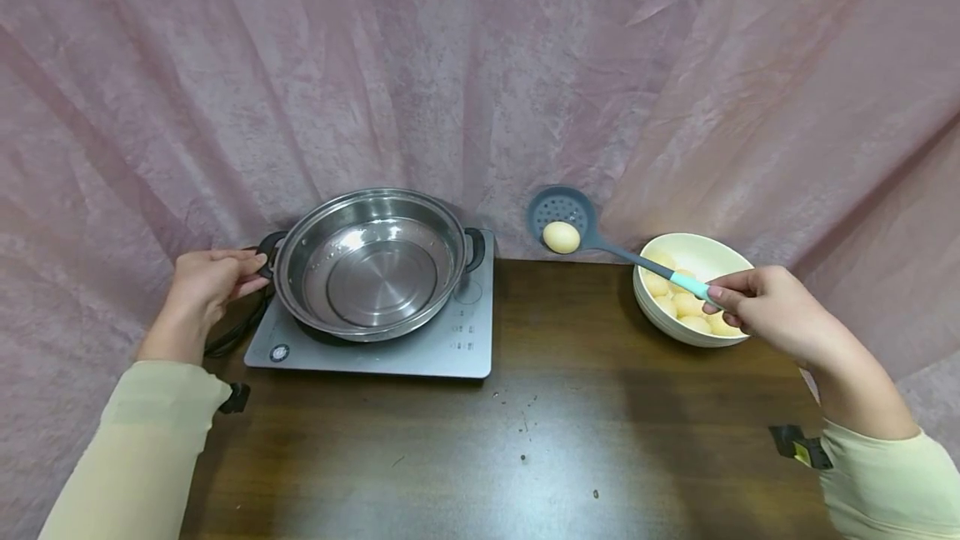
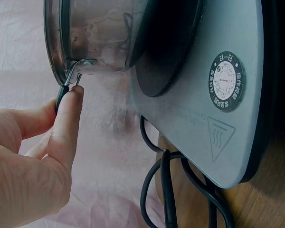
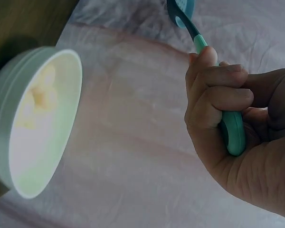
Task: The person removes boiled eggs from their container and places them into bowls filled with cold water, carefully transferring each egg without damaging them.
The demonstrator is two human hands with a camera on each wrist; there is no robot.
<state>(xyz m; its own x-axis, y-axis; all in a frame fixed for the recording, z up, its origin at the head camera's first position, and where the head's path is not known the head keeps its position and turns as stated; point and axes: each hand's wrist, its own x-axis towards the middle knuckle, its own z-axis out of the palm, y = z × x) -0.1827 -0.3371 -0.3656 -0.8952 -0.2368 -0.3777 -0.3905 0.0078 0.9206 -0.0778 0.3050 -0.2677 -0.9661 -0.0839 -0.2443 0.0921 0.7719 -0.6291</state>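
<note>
Head view egg [image 1: 561, 237] on skimmer [image 1: 561, 215], unseen wrist-side

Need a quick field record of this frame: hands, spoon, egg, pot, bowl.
left hand: grips the pot's left handle
right hand: grips the slotted spoon by its teal handle
egg: on the spoon head, in the air between bowl and pot
pot: steel, no eggs inside, on the induction cooker
bowl: cream, holds more eggs, at the table's right
table: dark wood
</note>
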